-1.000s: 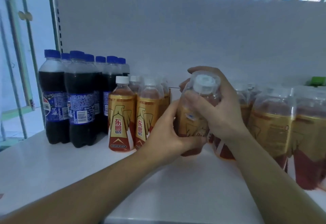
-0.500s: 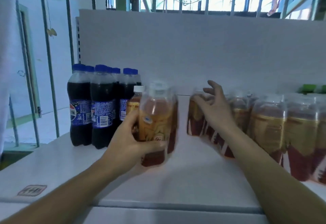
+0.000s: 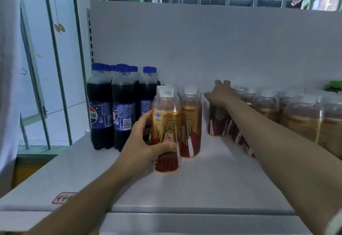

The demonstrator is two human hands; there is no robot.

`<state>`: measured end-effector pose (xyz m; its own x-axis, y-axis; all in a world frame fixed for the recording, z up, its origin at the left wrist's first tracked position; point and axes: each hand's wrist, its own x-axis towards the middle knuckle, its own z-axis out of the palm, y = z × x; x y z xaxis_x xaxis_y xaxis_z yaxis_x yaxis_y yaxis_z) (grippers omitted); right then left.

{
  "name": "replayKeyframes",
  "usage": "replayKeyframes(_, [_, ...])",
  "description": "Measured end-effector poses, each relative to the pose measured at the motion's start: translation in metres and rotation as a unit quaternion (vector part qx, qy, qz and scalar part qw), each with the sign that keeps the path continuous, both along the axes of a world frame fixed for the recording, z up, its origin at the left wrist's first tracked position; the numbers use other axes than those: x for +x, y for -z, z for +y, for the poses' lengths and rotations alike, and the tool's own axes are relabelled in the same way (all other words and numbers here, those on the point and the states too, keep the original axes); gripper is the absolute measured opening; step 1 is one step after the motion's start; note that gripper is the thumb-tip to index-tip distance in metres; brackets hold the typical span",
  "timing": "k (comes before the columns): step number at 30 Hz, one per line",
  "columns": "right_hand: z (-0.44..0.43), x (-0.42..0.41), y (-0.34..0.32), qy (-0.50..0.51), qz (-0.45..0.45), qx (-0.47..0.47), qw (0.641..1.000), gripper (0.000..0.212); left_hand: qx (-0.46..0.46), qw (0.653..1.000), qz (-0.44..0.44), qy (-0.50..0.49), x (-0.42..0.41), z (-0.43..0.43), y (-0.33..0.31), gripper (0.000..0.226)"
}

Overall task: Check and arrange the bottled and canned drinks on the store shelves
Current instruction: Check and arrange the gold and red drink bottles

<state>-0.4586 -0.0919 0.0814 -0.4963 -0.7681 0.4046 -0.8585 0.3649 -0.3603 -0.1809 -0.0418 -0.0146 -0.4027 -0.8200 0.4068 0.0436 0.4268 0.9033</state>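
your left hand (image 3: 142,142) is closed round the gold-labelled bottle (image 3: 166,122) at the front of the shelf (image 3: 203,183): thumb laid across the lower label, the other fingers wrapped behind its left side, wrist low and the forearm coming in from the lower left. the bottle is upright, white cap on, base at the shelf surface; whether it bears on the shelf or is held just clear cannot be told. a neighbouring bottle (image 3: 191,123) of the same drink stands just behind and to its right, close beside it. your right hand (image 3: 221,94) lies palm down on top of the end bottle (image 3: 217,122) of the right-hand row (image 3: 299,118), thumb out to the left, fingers bent over the far side and hidden, so whether it clamps the cap or only rests on it cannot be told. the right arm is stretched well forward, crossing in front of that row. an open strip of shelf separates the two hands' bottles. the cola bottles (image 3: 122,109), blue-capped, stand grouped at the left, near your left hand. a red-edged sticker (image 3: 63,197) sits at the shelf's front edge.
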Motion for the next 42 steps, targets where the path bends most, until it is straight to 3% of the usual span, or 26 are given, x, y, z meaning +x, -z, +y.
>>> replayKeyframes(7, [0.011,-0.001,-0.008,0.054,0.116,0.016,0.992,0.048,-0.055,0.997,-0.059,-0.020,0.010,-0.007,-0.005,0.078])
replayKeyframes(10, [0.014,-0.005,-0.001,0.037,0.093,0.024,0.995,0.050,-0.060,0.996,-0.070,-0.009,0.016,-0.009,-0.008,0.077])
replayKeyframes(18, [0.017,0.012,0.004,0.027,0.007,-0.097,0.995,0.061,-0.062,0.995,-0.072,0.010,0.018,-0.014,-0.007,0.082])
replayKeyframes(21, [0.031,0.018,0.000,0.021,-0.024,-0.129,0.991,0.060,-0.082,0.993,-0.089,-0.005,0.018,-0.009,-0.007,0.093])
replayKeyframes(23, [0.047,0.022,-0.003,0.010,-0.039,-0.157,0.987,0.059,-0.146,0.983,-0.091,-0.069,0.017,-0.006,-0.005,0.095])
replayKeyframes(25, [0.065,0.027,-0.005,0.001,-0.040,-0.183,0.982,0.058,-0.268,0.957,-0.041,-0.106,0.016,0.003,-0.005,0.076])
replayKeyframes(28, [0.094,0.037,-0.011,-0.005,-0.024,-0.223,0.975,0.054,-0.348,0.936,0.013,-0.041,0.003,0.026,-0.012,0.050])
replayKeyframes(31, [0.123,0.048,-0.022,-0.027,-0.013,-0.265,0.964,0.049,-0.268,0.962,-0.023,0.058,-0.024,0.049,-0.020,0.052])
replayKeyframes(34, [0.145,0.054,-0.032,-0.057,-0.030,-0.321,0.945,0.043,-0.121,0.985,-0.062,0.108,-0.058,0.060,-0.026,0.083])
replayKeyframes(37, [0.159,0.054,-0.042,-0.094,-0.101,-0.379,0.915,0.036,-0.047,0.986,-0.042,0.152,-0.086,0.060,-0.034,0.097])
replayKeyframes(39, [0.159,0.050,-0.047,-0.124,-0.150,-0.409,0.892,0.026,-0.011,0.978,-0.009,0.210,-0.101,0.062,-0.037,0.091])
replayKeyframes(42, [0.156,0.040,-0.052,-0.168,-0.166,-0.432,0.870,0.013,0.029,0.971,0.061,0.228,-0.121,0.060,-0.038,0.065])
